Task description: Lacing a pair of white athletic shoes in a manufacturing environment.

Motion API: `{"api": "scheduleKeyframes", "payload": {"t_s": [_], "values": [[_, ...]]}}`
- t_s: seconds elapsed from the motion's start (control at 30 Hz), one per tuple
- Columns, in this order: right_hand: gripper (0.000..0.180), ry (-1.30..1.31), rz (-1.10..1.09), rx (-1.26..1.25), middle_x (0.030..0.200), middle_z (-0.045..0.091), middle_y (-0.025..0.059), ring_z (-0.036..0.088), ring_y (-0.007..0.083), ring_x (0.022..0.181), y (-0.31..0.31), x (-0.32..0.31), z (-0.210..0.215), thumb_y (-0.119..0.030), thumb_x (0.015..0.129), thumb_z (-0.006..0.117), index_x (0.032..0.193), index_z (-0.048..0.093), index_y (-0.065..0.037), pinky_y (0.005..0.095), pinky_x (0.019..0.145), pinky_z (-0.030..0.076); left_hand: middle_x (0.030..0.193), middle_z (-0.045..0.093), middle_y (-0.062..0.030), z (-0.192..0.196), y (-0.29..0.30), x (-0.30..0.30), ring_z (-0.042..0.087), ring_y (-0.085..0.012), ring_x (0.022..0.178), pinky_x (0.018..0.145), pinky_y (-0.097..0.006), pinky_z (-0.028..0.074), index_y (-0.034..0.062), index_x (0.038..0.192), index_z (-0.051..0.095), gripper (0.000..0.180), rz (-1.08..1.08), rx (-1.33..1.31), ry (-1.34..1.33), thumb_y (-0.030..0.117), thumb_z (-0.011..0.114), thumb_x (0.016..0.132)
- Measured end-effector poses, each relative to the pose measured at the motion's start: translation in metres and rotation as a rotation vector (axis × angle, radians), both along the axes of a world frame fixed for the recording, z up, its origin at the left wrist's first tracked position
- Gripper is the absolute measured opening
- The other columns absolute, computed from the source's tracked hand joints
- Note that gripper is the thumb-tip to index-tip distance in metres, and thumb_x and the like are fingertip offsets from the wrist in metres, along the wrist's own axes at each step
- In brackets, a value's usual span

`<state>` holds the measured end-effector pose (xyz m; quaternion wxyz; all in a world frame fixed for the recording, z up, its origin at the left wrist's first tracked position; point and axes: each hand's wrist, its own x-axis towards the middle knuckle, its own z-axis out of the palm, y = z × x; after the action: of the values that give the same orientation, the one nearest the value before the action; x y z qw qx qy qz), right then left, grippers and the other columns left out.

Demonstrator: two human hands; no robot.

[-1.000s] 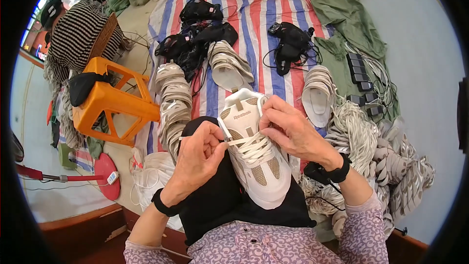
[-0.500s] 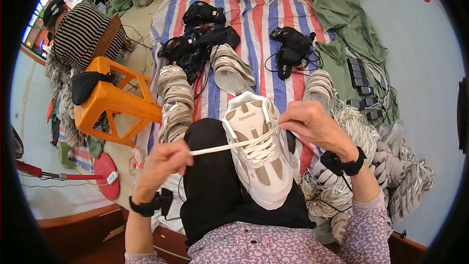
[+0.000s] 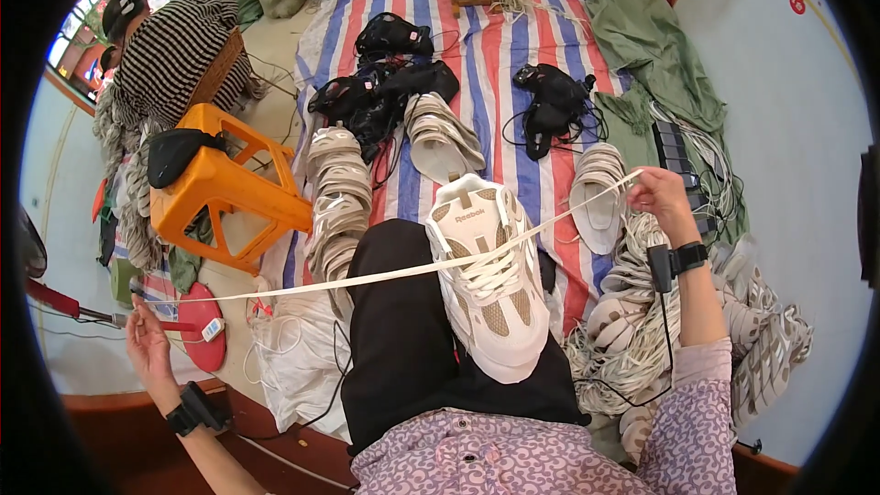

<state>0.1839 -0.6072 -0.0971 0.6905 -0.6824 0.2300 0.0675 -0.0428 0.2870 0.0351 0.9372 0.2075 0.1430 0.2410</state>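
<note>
A white and beige sneaker rests on my lap, toe toward me, with crossed laces down its front. A cream shoelace is drawn taut in a long slanting line over the shoe. Out at the far left, my left hand pinches one end of it, near a red disc-shaped base. My right hand pinches the other end, higher up, above a heap of pale laces. Whether the stretched lace passes through the shoe's eyelets cannot be made out.
Stacked shoe uppers stand beyond my knees, with black cabled gear behind them. An orange stool is at left, near a person in a striped top. Beige shoe pieces lie at right on a striped sheet.
Both hands have moved apart, my left far out to the left and down, my right outward and up. The shoelace between them now spans much longer.
</note>
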Motion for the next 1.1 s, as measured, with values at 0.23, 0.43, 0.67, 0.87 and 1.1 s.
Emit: {"api": "scheduleKeyframes", "payload": {"t_s": [0.23, 0.43, 0.67, 0.87, 1.1], "values": [[0.033, -0.279, -0.304, 0.672, 0.121, 0.067, 0.0215, 0.065, 0.0329, 0.115, -0.101, -0.016, -0.011, 0.0, 0.094, 0.06, 0.126, 0.057, 0.008, 0.0434, 0.102, 0.054, 0.139, 0.058, -0.0243, 0.055, 0.028, -0.019, 0.06, -0.0335, 0.126, 0.095, -0.038, 0.058, -0.0083, 0.127, 0.054, 0.026, 0.038, 0.129, -0.035, -0.002, 0.055, 0.101], [0.038, -0.3, -0.251, 0.672, 0.099, 0.06, 0.0073, 0.056, 0.0141, 0.083, -0.211, -0.045, -0.016, 0.002, 0.1, 0.053, 0.137, 0.047, 0.007, 0.024, 0.072, 0.05, 0.143, 0.057, -0.0209, 0.084, 0.057, -0.035, 0.062, -0.0298, 0.126, 0.087, -0.034, 0.058, -0.0064, 0.139, 0.049, 0.039, 0.177, 0.201, -0.065, -0.001, 0.055, 0.101], [0.045, -0.361, -0.408, 0.184, 0.095, 0.057, 0.0016, 0.051, 0.0093, 0.077, -0.301, -0.116, -0.041, -0.009, 0.101, 0.058, 0.142, 0.045, 0.003, 0.0194, 0.062, 0.041, 0.145, 0.056, -0.0199, 0.124, 0.091, -0.048, 0.06, -0.0284, 0.128, 0.091, -0.034, 0.057, -0.0064, 0.14, 0.05, 0.039, 0.037, 0.438, -0.159, 0.002, 0.056, 0.102], [0.026, -0.31, -0.385, 0.05, 0.095, 0.072, 0.0083, 0.066, 0.0086, 0.075, -0.186, -0.121, -0.032, -0.012, 0.097, 0.066, 0.122, 0.063, -0.002, 0.0204, 0.055, 0.047, 0.155, 0.046, -0.0157, 0.129, -0.028, 0.002, 0.049, -0.0232, 0.139, 0.112, -0.036, 0.043, -0.004, 0.148, 0.045, 0.049, 0.085, 0.81, -0.087, 0.013, 0.056, 0.103], [0.015, -0.278, 0.254, 0.05, 0.084, 0.071, 0.0009, 0.064, 0.0063, 0.071, 0.1, -0.079, 0.022, -0.016, 0.094, 0.073, 0.101, 0.074, -0.002, 0.0205, 0.062, 0.051, 0.108, 0.07, -0.0059, -0.018, -0.343, 0.108, 0.065, -0.0126, 0.101, 0.093, -0.027, 0.05, -0.0023, 0.121, 0.066, 0.03, -0.739, 0.873, 0.236, 0.02, 0.062, 0.102]]}}
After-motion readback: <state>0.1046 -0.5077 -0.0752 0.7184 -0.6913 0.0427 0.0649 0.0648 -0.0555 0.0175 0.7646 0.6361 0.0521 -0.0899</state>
